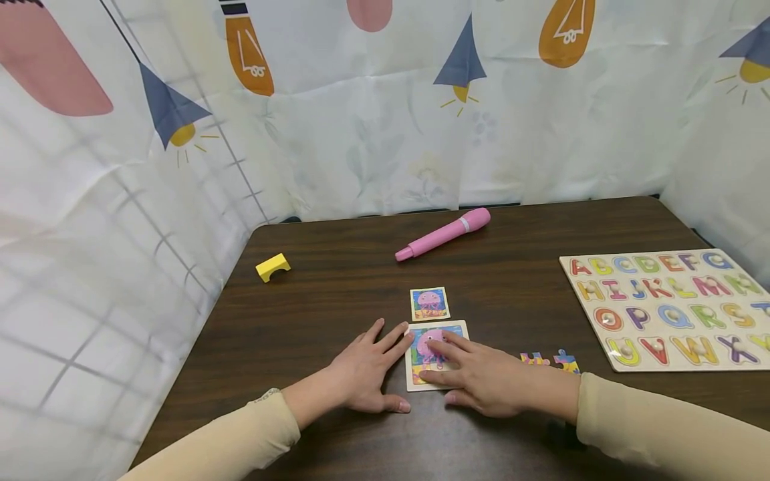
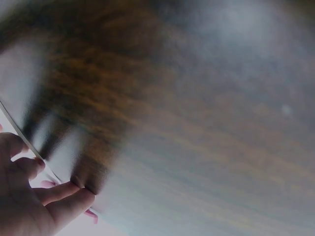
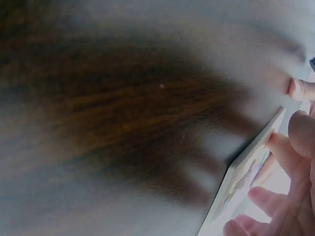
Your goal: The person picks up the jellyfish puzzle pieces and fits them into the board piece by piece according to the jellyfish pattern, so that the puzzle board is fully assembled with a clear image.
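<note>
A square jigsaw puzzle (image 1: 419, 357) in a pale frame, with a pink jellyfish picture, lies flat on the dark wooden table. My left hand (image 1: 369, 374) rests at its left side, fingers spread, the fingertips at the frame's edge. From the right, my right hand (image 1: 490, 377) lies over the puzzle, its spread fingers touching the picture and hiding part of it. Just beyond the frame is a small jellyfish picture card (image 1: 430, 304). Loose jigsaw pieces (image 1: 567, 361) lie behind my right forearm. The right wrist view shows the puzzle's frame (image 3: 229, 184) edge-on under the fingers.
An alphabet board (image 1: 650, 314) with knobbed letters covers the table's right side. Toward the back lies a pink microphone-shaped toy (image 1: 445, 235). A yellow arched block (image 1: 273, 267) is at the far left. Patterned white curtains (image 1: 385, 133) hang behind the table (image 1: 325, 300).
</note>
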The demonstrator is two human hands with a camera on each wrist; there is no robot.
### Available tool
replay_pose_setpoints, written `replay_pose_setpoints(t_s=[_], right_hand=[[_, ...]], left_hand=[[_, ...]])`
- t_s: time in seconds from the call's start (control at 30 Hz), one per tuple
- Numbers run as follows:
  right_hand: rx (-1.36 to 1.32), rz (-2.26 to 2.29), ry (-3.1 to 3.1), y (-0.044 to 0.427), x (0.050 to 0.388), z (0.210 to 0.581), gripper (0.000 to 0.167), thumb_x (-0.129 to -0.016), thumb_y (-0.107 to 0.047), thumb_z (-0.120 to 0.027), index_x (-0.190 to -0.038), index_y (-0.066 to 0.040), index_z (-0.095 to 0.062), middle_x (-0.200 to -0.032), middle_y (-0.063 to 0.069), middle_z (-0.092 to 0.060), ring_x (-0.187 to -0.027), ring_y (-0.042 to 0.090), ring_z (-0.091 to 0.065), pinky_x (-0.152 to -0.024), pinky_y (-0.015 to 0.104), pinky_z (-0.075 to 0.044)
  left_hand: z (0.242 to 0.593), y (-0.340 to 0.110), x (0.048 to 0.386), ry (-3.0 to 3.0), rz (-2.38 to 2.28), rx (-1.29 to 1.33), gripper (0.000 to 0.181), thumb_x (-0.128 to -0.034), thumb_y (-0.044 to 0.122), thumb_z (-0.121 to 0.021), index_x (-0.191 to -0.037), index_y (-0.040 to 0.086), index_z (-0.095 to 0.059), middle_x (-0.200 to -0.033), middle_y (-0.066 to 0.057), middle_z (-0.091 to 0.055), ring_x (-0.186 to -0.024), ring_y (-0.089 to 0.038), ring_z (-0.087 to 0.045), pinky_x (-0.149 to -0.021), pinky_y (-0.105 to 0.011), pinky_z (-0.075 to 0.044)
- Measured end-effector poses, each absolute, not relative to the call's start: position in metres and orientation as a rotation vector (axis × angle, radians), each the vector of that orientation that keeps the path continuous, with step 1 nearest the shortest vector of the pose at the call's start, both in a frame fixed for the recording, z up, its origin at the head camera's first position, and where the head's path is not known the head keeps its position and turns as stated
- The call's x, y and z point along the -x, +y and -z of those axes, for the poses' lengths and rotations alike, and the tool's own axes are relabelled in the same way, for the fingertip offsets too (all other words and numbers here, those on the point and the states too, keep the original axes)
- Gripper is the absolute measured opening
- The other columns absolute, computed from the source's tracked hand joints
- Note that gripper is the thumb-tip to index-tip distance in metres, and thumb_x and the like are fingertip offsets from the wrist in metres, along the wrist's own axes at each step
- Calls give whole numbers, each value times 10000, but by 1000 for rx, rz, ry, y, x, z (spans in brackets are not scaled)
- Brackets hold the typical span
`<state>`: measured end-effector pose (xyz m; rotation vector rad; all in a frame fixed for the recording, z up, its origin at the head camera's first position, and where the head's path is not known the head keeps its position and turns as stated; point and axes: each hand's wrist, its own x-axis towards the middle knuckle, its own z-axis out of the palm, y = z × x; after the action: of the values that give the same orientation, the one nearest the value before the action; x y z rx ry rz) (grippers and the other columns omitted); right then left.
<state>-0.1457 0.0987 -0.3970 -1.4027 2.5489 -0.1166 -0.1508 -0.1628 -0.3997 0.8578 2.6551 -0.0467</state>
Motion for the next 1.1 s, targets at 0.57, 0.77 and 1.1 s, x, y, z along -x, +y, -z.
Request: replay_pose_setpoints(t_s=[0.57,0.77,1.1], right_hand=[[1185,584,2615,158,170,395,418,-1035,-302,-610,-1436,-187,-593,-1377,53,-639,-1275,297,-587,-1031,531,-499],[1124,576,2719,188,171,397,453,-963,-306,-722,-1382,-161,-628,-1317,21,-654,-1205,276,-609,-971,483,-529],[1114,482,2797,215,169,400,260,-851,-304,-835,-1069,-204,-736,-1149,-15,-653,-1043,239,-628,-855,393,-554]], left_hand=[[399,-162,151,2653,56,-856,1062,-831,777,-608,-1649,224,-217,-1736,-10,-151,-1558,-451,-204,-1204,-554,-337],[399,-162,152,2645,59,-847,1066,-831,785,-597,-1652,232,-203,-1737,-7,-140,-1563,-445,-195,-1204,-560,-334],[398,-162,150,2652,2,-835,1063,-828,757,-641,-1647,220,-227,-1734,-4,-160,-1559,-454,-198,-1211,-550,-326]])
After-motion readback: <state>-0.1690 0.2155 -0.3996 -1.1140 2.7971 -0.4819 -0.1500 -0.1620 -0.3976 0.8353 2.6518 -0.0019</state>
